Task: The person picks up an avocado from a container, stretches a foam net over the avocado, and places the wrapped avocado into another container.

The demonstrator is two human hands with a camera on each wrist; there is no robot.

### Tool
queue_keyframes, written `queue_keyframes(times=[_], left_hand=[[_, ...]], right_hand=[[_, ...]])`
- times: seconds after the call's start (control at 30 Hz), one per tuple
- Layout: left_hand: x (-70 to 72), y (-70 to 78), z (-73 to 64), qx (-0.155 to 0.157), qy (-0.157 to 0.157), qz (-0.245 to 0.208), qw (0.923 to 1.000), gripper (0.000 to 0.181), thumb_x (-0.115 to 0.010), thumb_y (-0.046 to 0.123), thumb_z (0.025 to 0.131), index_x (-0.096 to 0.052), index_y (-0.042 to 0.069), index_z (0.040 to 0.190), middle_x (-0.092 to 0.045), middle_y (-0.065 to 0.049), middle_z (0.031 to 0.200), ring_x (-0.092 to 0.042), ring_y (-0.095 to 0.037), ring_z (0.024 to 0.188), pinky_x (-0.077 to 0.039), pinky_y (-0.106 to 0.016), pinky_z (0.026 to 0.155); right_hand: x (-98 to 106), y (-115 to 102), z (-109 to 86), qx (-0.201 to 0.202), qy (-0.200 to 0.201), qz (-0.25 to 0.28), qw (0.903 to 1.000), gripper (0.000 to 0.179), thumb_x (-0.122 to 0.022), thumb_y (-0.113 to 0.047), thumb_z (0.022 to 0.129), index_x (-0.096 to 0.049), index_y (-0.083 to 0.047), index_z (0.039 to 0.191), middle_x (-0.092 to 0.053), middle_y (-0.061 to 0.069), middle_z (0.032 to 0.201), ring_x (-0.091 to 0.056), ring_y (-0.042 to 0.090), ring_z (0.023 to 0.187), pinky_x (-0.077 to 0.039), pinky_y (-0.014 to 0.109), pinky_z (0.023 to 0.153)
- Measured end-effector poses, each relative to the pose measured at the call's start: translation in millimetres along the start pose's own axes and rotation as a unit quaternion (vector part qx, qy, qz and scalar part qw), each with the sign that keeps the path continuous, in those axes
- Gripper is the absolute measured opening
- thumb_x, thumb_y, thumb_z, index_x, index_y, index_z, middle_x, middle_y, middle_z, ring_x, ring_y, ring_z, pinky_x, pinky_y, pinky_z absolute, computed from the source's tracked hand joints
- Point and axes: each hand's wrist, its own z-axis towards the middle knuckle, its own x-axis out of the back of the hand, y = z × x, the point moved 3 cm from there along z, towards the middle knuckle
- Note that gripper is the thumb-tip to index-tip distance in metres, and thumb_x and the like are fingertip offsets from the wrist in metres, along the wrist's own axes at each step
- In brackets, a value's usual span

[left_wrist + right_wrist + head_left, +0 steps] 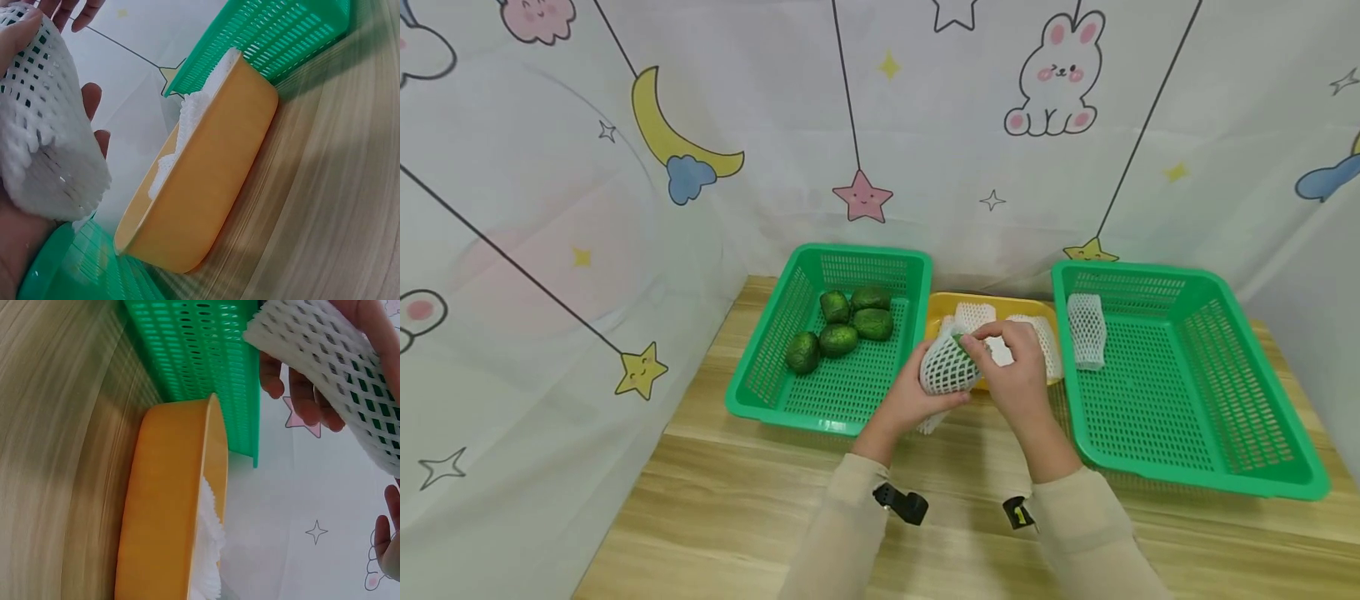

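My left hand (906, 402) grips an avocado in a white foam net sleeve (949, 367), its dark green skin showing through the mesh. In the left wrist view, the sleeve's loose lower end (59, 181) hangs past the fruit. At the upper end, the thumb and forefinger of my right hand (1018, 375) pinch the net's edge. Behind both hands stands a yellow basin (951, 300) with more white foam nets (1037, 333) in it. Several bare avocados (838, 340) lie in the left green basket (748, 400).
A right green basket (1195, 479) holds one netted piece (1087, 332) near its left wall; its contents are hard to tell. All containers stand on a wood-grain table (715, 500). A patterned white curtain (775, 125) hangs behind and at the left.
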Motion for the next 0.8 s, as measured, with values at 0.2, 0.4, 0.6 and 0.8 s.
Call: queue_keyframes(times=[0.2, 0.4, 0.6, 0.8], left_hand=[[-0.9, 12.1, -3.9, -0.016, -0.005, -0.014, 0.9998, 0.076, -0.074, 0.0, 0.075, -0.03, 0.001, 0.137, -0.046, -0.016, 0.122, -0.05, -0.018, 0.1, -0.046, -0.03, 0.083], [0.0, 1.9, -0.4, -0.034, -0.022, -0.036, 0.9986, 0.084, -0.073, -0.002, 0.075, -0.024, 0.007, 0.143, -0.042, -0.017, 0.127, -0.051, -0.021, 0.104, -0.048, -0.032, 0.084], [1.8, -16.5, 6.3, -0.053, -0.026, -0.024, 0.998, 0.089, -0.074, -0.004, 0.073, -0.021, 0.012, 0.143, -0.04, -0.015, 0.129, -0.048, -0.024, 0.107, -0.047, -0.032, 0.085], [1.6, -17.6, 6.7, -0.033, -0.031, -0.021, 0.9988, 0.086, -0.077, 0.006, 0.074, -0.023, 0.011, 0.141, -0.042, -0.015, 0.126, -0.051, -0.023, 0.104, -0.048, -0.033, 0.082]], right_hand=[[-1, 1, 0.0, 0.052, -0.044, -0.016, 0.9975, 0.03, -0.058, -0.034, 0.092, -0.07, -0.006, 0.089, -0.056, 0.012, 0.109, -0.037, 0.032, 0.106, -0.028, 0.048, 0.088], [-5, 0, -1.9, 0.015, -0.133, 0.003, 0.991, 0.032, -0.066, -0.037, 0.085, -0.068, -0.011, 0.105, -0.045, 0.012, 0.123, -0.029, 0.031, 0.117, -0.028, 0.053, 0.092], [-9, 2, -6.5, -0.057, -0.217, 0.007, 0.9745, 0.05, -0.078, -0.018, 0.076, -0.056, -0.014, 0.121, -0.043, 0.008, 0.127, -0.041, 0.025, 0.116, -0.039, 0.049, 0.092], [-10, 5, -8.3, -0.073, -0.198, -0.006, 0.9775, 0.045, -0.077, -0.018, 0.077, -0.058, -0.01, 0.118, -0.052, 0.006, 0.121, -0.051, 0.021, 0.1, -0.049, 0.039, 0.076]])
